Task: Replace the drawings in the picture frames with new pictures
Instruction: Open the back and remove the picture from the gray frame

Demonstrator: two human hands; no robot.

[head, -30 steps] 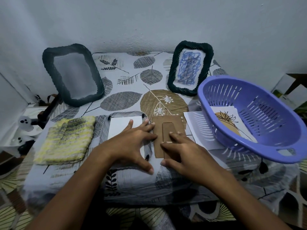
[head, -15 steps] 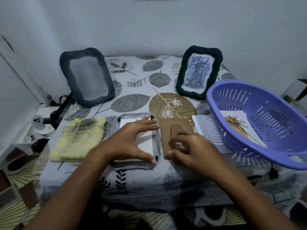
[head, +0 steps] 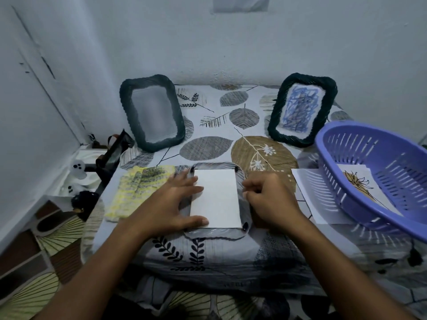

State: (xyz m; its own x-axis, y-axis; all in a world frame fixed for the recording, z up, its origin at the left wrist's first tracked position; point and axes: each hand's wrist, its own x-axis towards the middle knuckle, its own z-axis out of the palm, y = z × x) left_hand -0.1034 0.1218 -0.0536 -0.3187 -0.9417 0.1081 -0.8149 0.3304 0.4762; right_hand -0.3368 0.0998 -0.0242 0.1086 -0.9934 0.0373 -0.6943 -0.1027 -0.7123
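Since earlier, right hand (head: 270, 199) has curled, holding unclear; white sheet (head: 216, 198) lies between hands, left hand (head: 172, 204) flat.

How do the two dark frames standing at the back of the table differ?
The left frame shows only a plain grey pane with no drawing visible, while the right frame holds a blue scribble drawing. The left frame looks larger in this view and stands near the side wall; the right frame stands beside the purple basket. Both are dark, rope-textured, round-cornered frames propped upright and leaning back near the rear wall.
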